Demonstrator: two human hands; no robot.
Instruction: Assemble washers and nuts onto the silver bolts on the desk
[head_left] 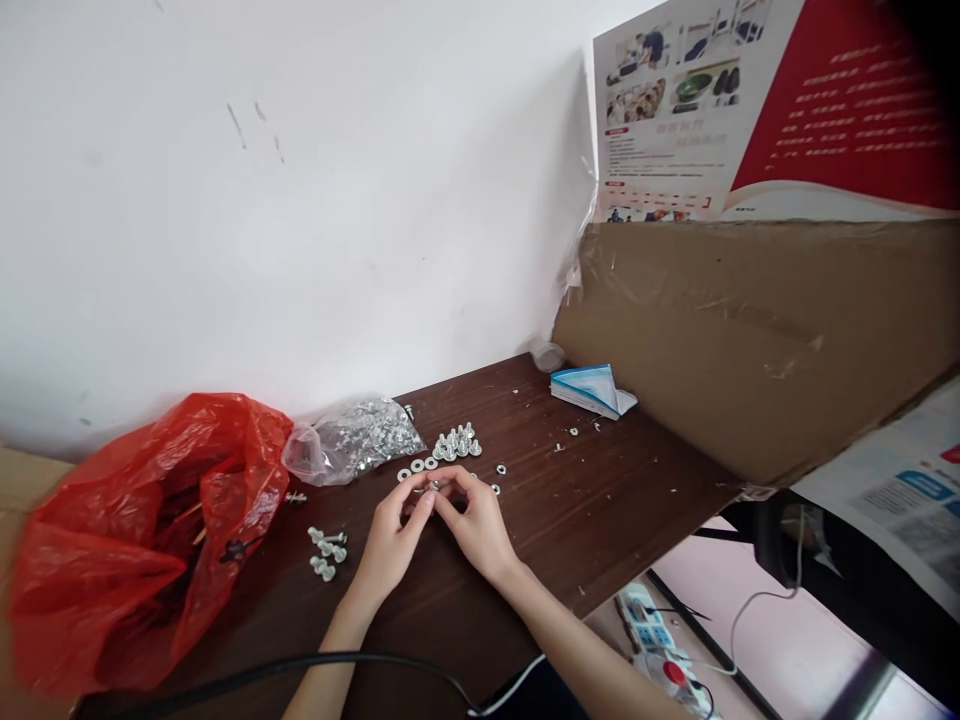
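Two hands in close work, left hand (391,530) and right hand (478,520), meeting fingertip to fingertip above the worktop (577,520). Both nearly closed, thumbs and forefingers pinched on a small metal piece (434,486) between them, mostly covered; unable to tell its exact kind, or the side with the main grip. Judging by the pose, at the stage of fine, two-handed fingertip handling of a single part. Calling next, most likely, for a light, steady pinch, and for care around the upright hardware just beyond. Now to count: three washers (418,466) in a row just beyond the left fingertips, perhaps more behind the fingers; roughly ten standing bolts (457,446) clustered farther back, too crowded for an exact figure; at least two nuts (502,469) near the right fingers; about six loose bolts (325,547) grouped left of the left hand, partly overlapping; one lone bolt (296,497) beside the one red bag (94,590). Also one clear bag (375,437) of metal fittings, too many to number, and one folded packet (589,392) well off to the right.
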